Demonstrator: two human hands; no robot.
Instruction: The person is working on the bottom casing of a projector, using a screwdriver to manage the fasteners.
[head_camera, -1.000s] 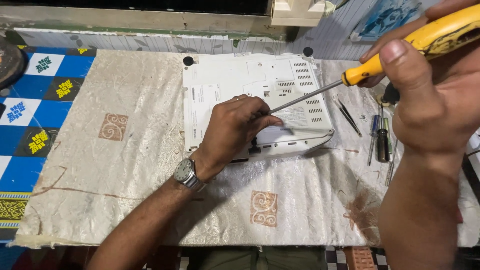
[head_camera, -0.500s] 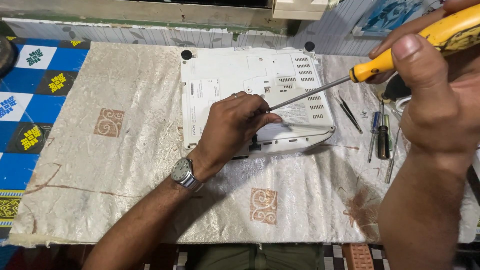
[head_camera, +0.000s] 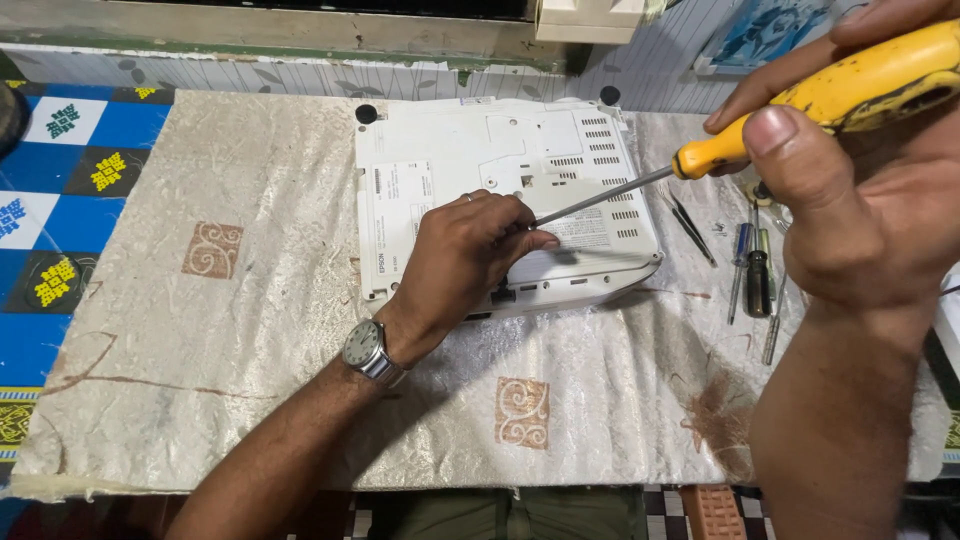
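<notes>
A white flat device (head_camera: 470, 150), its underside up with vents and a label, lies on a cream patterned cloth (head_camera: 230, 330). My left hand (head_camera: 465, 260), with a wristwatch, rests on the device's near edge, fingertips pinched around the tip of a screwdriver shaft. My right hand (head_camera: 860, 190) is raised close to the camera at the right and grips the yellow handle of that long screwdriver (head_camera: 800, 100). The metal shaft slants down-left to the device's bottom panel.
Small screwdrivers and tweezers (head_camera: 750, 270) lie on the cloth right of the device. A blue, yellow and black tiled surface (head_camera: 50, 200) shows at the left. A grooved wall and ledge (head_camera: 300, 40) run along the back.
The view has shifted slightly, so the device sits a little lower in frame. Both hands keep the same hold, the screwdriver tip staying at the device under my left fingers.
</notes>
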